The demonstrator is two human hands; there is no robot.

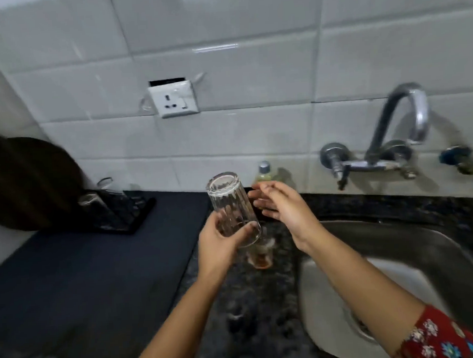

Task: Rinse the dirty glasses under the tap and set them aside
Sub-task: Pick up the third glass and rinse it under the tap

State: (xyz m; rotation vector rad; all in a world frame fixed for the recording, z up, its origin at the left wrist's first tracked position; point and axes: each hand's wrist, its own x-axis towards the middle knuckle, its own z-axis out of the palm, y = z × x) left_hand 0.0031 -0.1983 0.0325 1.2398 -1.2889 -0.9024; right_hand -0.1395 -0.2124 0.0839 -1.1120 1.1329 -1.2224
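Head camera looks down on the steel sink [399,240], which I take as my landmark. My left hand [220,243] is up over the speckled granite counter [237,303] just left of the sink, fingers wrapped around a clear ribbed glass [231,209]. I hold it near its rim, upside down and tilted, so its thick base points up and away from me. My right hand [284,206] hangs just beside the glass, above the sink's back left corner, palm and fingers spread and gripping nothing; whether a fingertip touches the glass I cannot tell. Below the held glass, on the counter by the sink's left edge, stands another glass [259,257] with a brownish residue at its bottom, partly hidden by the first. A chrome tap [403,121] is fixed to the white tiled wall behind the sink, its spout arching over the basin. Further left of the sink lies a dark mat [83,271], and on its far end sits a black rack [115,211] with clear glassware, blurred.
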